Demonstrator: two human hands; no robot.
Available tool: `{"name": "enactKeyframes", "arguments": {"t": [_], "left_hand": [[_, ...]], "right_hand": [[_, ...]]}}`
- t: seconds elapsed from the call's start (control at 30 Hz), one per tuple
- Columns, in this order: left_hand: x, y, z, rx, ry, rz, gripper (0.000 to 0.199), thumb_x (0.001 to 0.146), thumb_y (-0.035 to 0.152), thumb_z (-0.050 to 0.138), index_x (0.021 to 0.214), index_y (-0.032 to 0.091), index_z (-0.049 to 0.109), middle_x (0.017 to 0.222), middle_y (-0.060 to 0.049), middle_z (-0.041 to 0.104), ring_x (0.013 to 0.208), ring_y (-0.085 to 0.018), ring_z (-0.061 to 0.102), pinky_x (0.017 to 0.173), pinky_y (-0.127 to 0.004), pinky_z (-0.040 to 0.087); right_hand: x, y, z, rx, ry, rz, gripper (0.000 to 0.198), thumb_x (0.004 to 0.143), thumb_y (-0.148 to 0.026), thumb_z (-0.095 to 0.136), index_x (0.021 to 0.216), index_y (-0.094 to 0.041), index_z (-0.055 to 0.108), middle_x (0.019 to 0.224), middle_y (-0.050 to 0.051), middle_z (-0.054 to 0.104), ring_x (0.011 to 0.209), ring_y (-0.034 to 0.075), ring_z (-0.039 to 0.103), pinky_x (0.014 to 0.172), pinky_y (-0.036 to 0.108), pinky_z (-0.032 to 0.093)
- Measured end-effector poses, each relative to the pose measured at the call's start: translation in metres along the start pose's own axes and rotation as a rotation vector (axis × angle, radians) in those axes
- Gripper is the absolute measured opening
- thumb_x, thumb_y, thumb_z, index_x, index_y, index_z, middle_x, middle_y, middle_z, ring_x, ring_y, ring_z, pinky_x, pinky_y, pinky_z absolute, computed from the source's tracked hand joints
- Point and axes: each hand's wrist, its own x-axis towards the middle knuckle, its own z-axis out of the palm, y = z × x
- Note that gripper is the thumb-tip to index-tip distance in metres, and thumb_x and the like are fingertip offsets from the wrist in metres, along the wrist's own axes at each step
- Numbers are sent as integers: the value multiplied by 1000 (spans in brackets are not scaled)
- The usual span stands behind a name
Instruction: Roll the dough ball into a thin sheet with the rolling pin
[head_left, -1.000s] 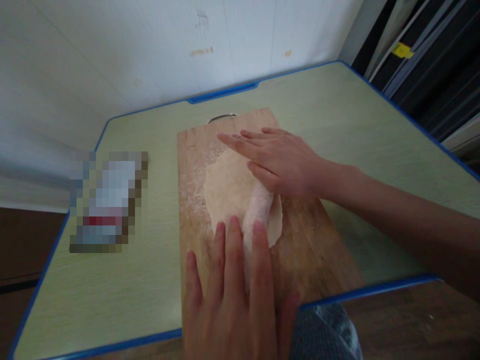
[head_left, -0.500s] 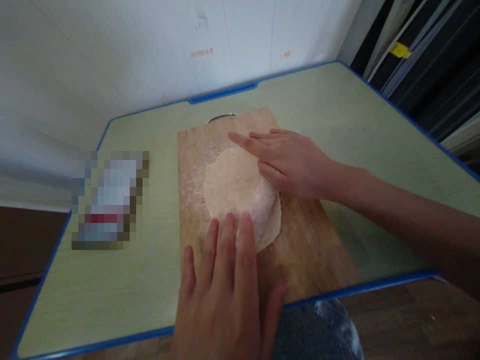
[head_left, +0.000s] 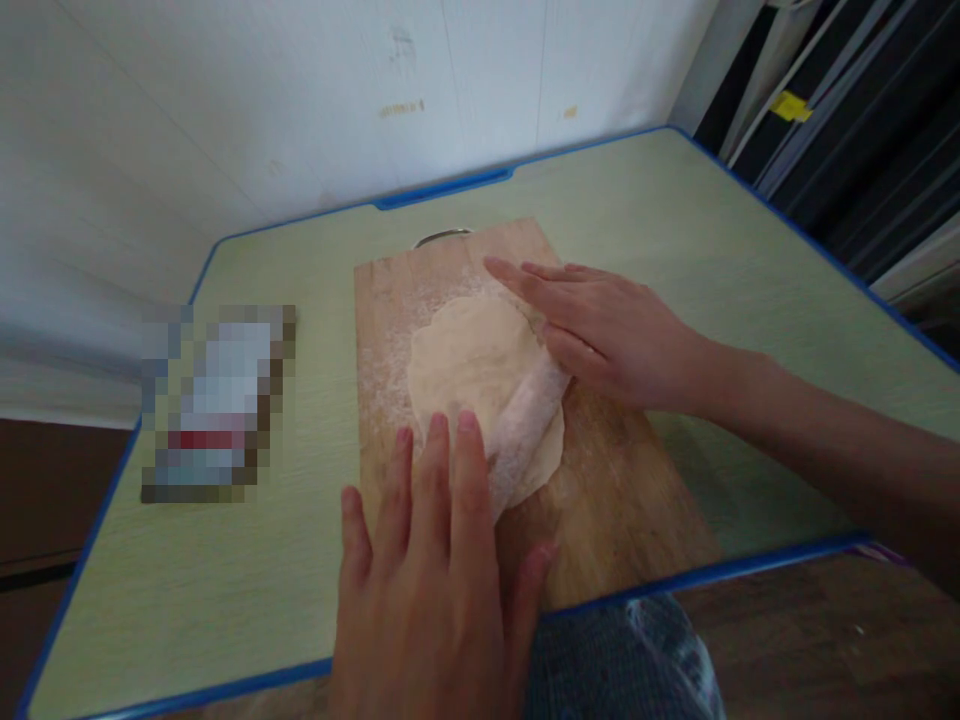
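Observation:
A flat, roughly round sheet of dough (head_left: 465,350) lies on a wooden board (head_left: 622,510). Across its right part runs a flour-dusted rolling pin (head_left: 529,415), slanting from lower left to upper right. My left hand (head_left: 431,580) lies palm down over the pin's near end, fingers stretched out and spread, hiding that end. Over the far end rests my right hand (head_left: 607,330), also flat, its fingers straight and pointing to the upper left. Neither hand wraps round the pin.
Loose flour dusts the board's left side. The board sits on a light green table (head_left: 285,580) with a blue edge. A pixelated object (head_left: 217,405) lies to the left. Behind the table stands a white wall (head_left: 337,100); dark panels (head_left: 862,130) stand at the right.
My right hand has moved to the right and slightly nearer, while my left has shifted a little left. More of the rolling pin now shows between them.

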Motion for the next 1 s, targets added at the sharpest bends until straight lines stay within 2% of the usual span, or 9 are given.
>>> {"name": "enactKeyframes", "arguments": {"t": [0.07,0.23,0.43,0.63,0.8,0.9,1.0], "left_hand": [[1,0,1,14,13,4,76,95,51,35,153,11,6,147,-22,43,135,-41,40,90,-68,49],[-4,3,3,-67,20,90,75,95,45,38,152,8,7,149,-21,41,135,-35,42,96,-58,51],[-4,6,-2,58,30,48,74,95,48,36,152,7,10,145,-22,45,134,-41,41,88,-66,52],[-4,6,2,-64,-19,63,76,95,46,39,153,11,5,150,-19,39,136,-34,40,98,-57,49],[-7,12,2,18,51,70,79,93,47,41,152,7,7,146,-25,41,132,-43,42,89,-67,49],[-2,9,1,-13,9,73,77,94,43,40,153,10,4,147,-21,42,134,-41,41,93,-64,49],[0,6,1,-73,-40,59,75,95,43,39,153,15,1,150,-17,39,137,-36,38,97,-59,49]], "right_hand": [[3,-1,1,-2,-3,10,61,89,-15,27,150,-9,25,144,14,50,132,24,45,105,46,39],[23,-8,7,-46,-36,19,66,85,-11,32,150,-14,26,146,10,48,134,23,43,110,52,29],[0,-1,3,56,35,11,63,87,-14,27,150,-7,24,145,14,48,136,23,40,107,47,36],[24,-10,8,-29,-19,22,66,85,-10,30,151,-13,26,142,10,52,133,23,44,110,51,28],[11,-6,4,-25,17,18,62,88,-13,27,150,-10,27,140,12,54,134,21,43,108,44,33],[11,-5,3,-14,-9,21,61,88,-14,28,149,-8,30,141,14,53,133,21,45,108,44,34],[22,-9,5,-30,-47,23,64,86,-13,30,150,-12,29,142,11,52,132,22,46,110,49,29]]}}
